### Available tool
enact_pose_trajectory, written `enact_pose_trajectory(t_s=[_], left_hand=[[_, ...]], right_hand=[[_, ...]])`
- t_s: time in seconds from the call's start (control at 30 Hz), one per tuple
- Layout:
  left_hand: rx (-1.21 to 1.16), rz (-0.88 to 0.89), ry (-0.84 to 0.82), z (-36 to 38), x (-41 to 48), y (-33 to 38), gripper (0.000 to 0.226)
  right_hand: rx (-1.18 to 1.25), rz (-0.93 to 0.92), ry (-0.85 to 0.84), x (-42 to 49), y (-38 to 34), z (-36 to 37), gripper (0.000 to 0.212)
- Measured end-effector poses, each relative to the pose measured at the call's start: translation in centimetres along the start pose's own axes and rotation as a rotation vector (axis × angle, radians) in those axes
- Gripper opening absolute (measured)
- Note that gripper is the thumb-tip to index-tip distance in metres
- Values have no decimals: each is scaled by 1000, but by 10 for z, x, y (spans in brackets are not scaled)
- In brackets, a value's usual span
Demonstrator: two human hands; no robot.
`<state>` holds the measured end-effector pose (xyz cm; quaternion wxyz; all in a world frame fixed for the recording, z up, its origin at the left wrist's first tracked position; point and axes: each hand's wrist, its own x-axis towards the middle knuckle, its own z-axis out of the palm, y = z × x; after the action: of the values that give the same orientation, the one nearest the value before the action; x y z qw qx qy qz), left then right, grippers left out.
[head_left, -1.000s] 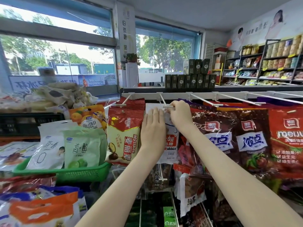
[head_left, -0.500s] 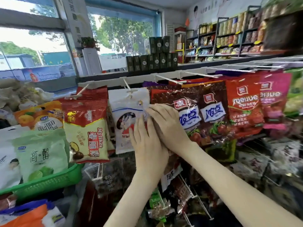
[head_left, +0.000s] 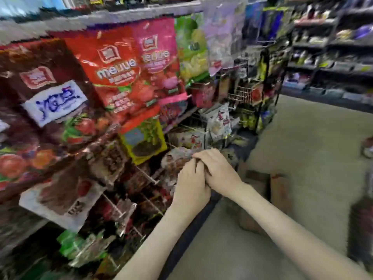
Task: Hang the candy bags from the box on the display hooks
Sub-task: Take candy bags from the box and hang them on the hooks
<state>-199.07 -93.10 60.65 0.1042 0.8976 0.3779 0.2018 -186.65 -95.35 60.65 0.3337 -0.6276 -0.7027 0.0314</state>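
The view is blurred by motion. My left hand (head_left: 191,185) and my right hand (head_left: 219,172) are low in front of the rack, touching, with the right hand lying over the left hand's fingers. No bag shows in either hand. Just beyond the fingertips a pale patterned candy bag (head_left: 177,158) hangs on a lower hook. Higher up hang a dark brown bag (head_left: 46,102), a red bag (head_left: 115,71) and a pink bag (head_left: 159,57). The brown cardboard box (head_left: 276,188) stands on the floor behind my right forearm.
White wire hooks (head_left: 145,175) stick out of the lower rack among more bags. Beige floor (head_left: 312,148) stretches right toward dark shelving (head_left: 333,57). A dark object (head_left: 361,225) stands at the right edge. Green bags (head_left: 78,247) lie low on the left.
My head has swung right and down, so the window and the white bag left the view. Both hands have dropped from the top row to the lower rack, near the box.
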Motion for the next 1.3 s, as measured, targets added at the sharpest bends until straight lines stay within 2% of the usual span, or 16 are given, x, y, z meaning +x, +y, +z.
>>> enact_pose_trajectory(t_s=[0.1, 0.2, 0.33, 0.43, 0.53, 0.7, 0.87, 0.97, 1.1, 1.3], left_hand=[[-26, 56, -263, 72, 39, 37, 45], [-74, 19, -445, 137, 64, 59, 42], [-123, -119, -574, 207, 83, 71, 42], [-133, -200, -660, 254, 110, 79, 43], [-116, -204, -768, 310, 143, 81, 41], [-100, -190, -965, 421, 201, 78, 50], [-46, -171, -1051, 547, 240, 70, 50], [-49, -250, -1069, 631, 246, 61, 47], [-56, -438, -1000, 726, 236, 48, 44], [-10, -468, -1122, 814, 190, 36, 37]], right_hand=[[5, 171, -94, -44, 88, -17, 37], [-10, 327, -185, -87, 173, -25, 34], [30, 606, -310, -130, 253, -19, 33], [69, 730, -420, -150, 308, 1, 35], [117, 847, -464, -163, 365, 25, 35], [121, 1056, -503, -180, 463, 65, 41], [118, 1060, -750, -197, 560, 133, 57], [187, 1114, -732, -210, 614, 187, 53], [343, 1253, -732, -230, 667, 264, 53], [605, 1354, -676, -270, 702, 342, 52]])
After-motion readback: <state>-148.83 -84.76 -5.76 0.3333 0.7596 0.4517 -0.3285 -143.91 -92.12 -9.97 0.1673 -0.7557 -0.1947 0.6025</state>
